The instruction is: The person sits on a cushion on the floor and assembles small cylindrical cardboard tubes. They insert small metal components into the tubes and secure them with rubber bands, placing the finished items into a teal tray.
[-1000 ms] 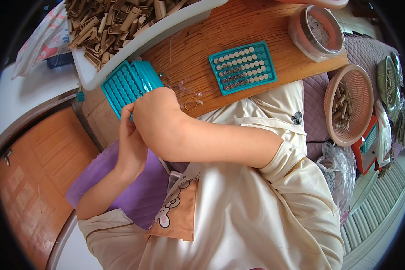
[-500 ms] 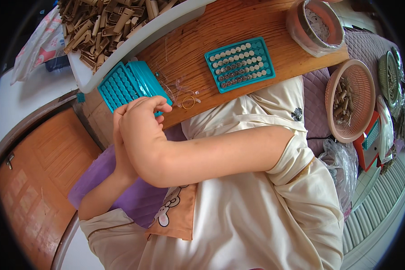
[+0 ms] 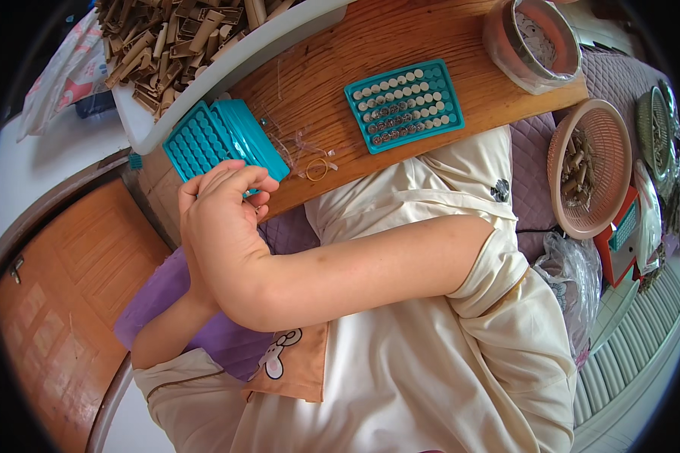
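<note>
My right arm reaches across my lap to the left, its wrist sharply bent. My right hand (image 3: 225,215) lies over my left hand (image 3: 185,199), its fingers curled inward. Anything between the two hands is hidden. Behind the right hand, most of my left hand and its fingers are out of sight. Just past the hands stands a teal stack of trays (image 3: 227,140) with rows of round hollows, at the table's left edge. Farther right, a teal tray (image 3: 406,107) holds rows of small round pieces, some whitish, some dark.
A white bin (image 3: 193,87) heaped with brown tube-like pieces stands at the far left of the wooden table (image 3: 321,68). A yellow ring (image 3: 316,170) and clear plastic scraps lie nearby. A lidless tub (image 3: 499,49) stands far right; a pink basket (image 3: 610,124) sits beyond my lap.
Both hands have shifted slightly left, and the right wrist has dropped a little toward me. More of the right hand's curled fingers shows. The trays stay where they were.
</note>
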Tool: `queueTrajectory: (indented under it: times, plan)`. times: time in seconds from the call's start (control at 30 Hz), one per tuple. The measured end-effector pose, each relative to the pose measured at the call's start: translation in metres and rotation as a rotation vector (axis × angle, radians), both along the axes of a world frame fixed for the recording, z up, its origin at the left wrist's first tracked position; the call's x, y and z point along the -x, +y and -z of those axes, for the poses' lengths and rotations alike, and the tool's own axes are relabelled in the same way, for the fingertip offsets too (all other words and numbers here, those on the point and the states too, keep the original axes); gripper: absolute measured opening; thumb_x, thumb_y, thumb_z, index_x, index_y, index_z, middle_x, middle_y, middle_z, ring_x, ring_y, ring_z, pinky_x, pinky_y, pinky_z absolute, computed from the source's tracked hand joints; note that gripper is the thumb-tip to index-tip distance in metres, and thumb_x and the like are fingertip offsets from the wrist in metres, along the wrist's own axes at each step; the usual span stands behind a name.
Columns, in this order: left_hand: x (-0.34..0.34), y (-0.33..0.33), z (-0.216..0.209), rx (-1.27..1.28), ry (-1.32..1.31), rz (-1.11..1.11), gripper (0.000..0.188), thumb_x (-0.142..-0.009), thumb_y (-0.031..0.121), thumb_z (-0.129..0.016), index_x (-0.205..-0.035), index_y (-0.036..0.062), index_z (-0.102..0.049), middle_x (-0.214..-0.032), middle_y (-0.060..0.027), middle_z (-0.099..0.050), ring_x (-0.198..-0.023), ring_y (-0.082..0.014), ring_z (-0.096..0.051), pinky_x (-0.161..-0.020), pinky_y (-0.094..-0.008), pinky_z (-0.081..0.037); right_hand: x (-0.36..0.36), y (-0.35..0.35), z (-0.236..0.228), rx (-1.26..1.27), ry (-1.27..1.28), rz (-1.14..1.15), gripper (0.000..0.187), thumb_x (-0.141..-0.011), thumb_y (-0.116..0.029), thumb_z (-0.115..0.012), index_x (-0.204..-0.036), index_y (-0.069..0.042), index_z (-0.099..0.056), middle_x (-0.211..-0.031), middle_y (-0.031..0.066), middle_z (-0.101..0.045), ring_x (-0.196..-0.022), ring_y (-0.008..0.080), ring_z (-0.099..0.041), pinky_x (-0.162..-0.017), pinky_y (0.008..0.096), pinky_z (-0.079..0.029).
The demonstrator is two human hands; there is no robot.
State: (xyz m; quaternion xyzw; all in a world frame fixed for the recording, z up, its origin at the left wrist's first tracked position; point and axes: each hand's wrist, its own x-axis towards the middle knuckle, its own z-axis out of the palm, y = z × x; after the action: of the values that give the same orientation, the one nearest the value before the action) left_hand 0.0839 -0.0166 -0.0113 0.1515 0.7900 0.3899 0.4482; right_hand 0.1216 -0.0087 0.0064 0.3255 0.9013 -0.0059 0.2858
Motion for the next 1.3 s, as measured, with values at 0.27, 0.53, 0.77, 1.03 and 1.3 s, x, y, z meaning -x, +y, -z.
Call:
queueTrajectory:
  times: [0.27, 0.53, 0.77, 1.03, 1.3]
  plan:
    - [0.008, -0.003, 0.012, 0.015, 0.004, 0.142, 0.028, -0.07, 0.005, -0.06, -0.094, 0.0044, -0.047, -0.082, -0.005, -0.055, -0.061, -0.0134, -0.053, -0.058, -0.0233, -0.042, -0.006, 0.0, 0.004, -0.012, 0.038, 0.06, 0.038, -0.066, -0.019, -0.062, -0.099, 0.0, -0.055, -0.078, 0.001, -0.058, -0.075, 0.0134, -0.059, -0.061, 0.0263, -0.045]
    - [0.06, -0.017, 0.008, -0.202, -0.319, 0.679, 0.031, -0.089, 0.02, -0.046, -0.114, 0.0035, -0.036, -0.098, -0.0118, -0.057, -0.083, -0.0167, -0.06, -0.073, -0.0268, -0.049, -0.084, 0.008, 0.04, 0.203, 1.064, 0.5, 0.028, -0.07, -0.028, -0.063, -0.079, -0.004, -0.052, -0.069, 0.0071, -0.057, -0.067, 0.0245, -0.059, -0.057, 0.0324, -0.047]
    - [0.058, -0.008, -0.002, -0.246, -0.44, 0.647, 0.032, -0.088, 0.018, -0.048, -0.115, 0.0036, -0.04, -0.098, -0.0132, -0.057, -0.082, -0.0186, -0.061, -0.073, -0.029, -0.05, -0.199, 0.037, 0.11, -0.172, 1.152, 0.885, 0.018, -0.076, -0.008, -0.056, -0.093, -0.005, -0.055, -0.082, 0.0114, -0.061, -0.076, 0.0278, -0.059, -0.065, 0.0355, -0.046]
    - [0.049, -0.009, 0.003, -0.131, -0.219, 1.05, 0.032, -0.083, 0.009, -0.054, -0.113, 0.0029, -0.047, -0.094, -0.0076, -0.058, -0.084, -0.0148, -0.059, -0.071, -0.0238, -0.048, -0.198, 0.021, 0.138, -0.264, 0.928, 0.842, 0.017, -0.078, -0.008, -0.054, -0.095, -0.006, -0.057, -0.086, 0.0102, -0.062, -0.079, 0.0271, -0.059, -0.068, 0.0346, -0.046]
    - [0.055, -0.02, 0.003, -0.25, 0.39, 1.584, 0.015, -0.074, 0.002, -0.055, -0.088, 0.0003, -0.051, -0.073, -0.0112, -0.057, -0.064, -0.0271, -0.058, -0.054, -0.0347, -0.047, -0.191, 0.025, 0.132, -0.243, 0.9, 0.82, 0.018, -0.079, -0.003, -0.052, -0.096, -0.004, -0.056, -0.083, 0.0108, -0.059, -0.074, 0.0237, -0.06, -0.063, 0.0331, -0.047]
